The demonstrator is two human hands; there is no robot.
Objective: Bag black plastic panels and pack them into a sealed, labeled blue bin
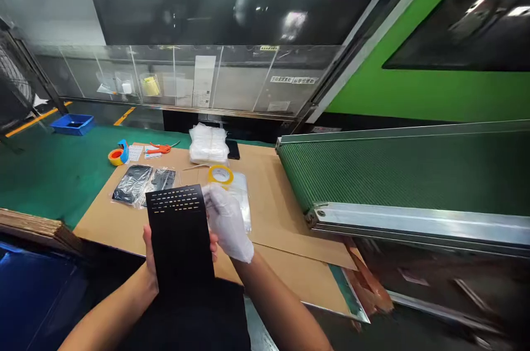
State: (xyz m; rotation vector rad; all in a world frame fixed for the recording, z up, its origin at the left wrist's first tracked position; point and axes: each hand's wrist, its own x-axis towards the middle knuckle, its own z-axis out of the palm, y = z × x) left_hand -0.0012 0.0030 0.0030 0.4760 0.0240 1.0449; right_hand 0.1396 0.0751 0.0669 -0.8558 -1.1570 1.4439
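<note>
A black flat panel with rows of small slots near its top (180, 240) is held upright over the front of the cardboard-covered table. Bare, my left hand (151, 257) grips it from behind, with the thumb at its left edge and fingertips showing past the right edge. My right hand (227, 224), in a white glove, has its fingers closed at the panel's upper right edge. Behind the panel lie two plastic-wrapped dark packets (132, 182). A roll of yellow tape (221, 174) rests on clear plastic bags (240, 196) beyond my right hand.
A green conveyor belt (393, 174) with a metal rail stands at the right. Farther back on the table are a stack of white bags (209, 144), orange-handled scissors (159, 148) and a tape dispenser (119, 153). A blue bin (73, 125) sits at the far left.
</note>
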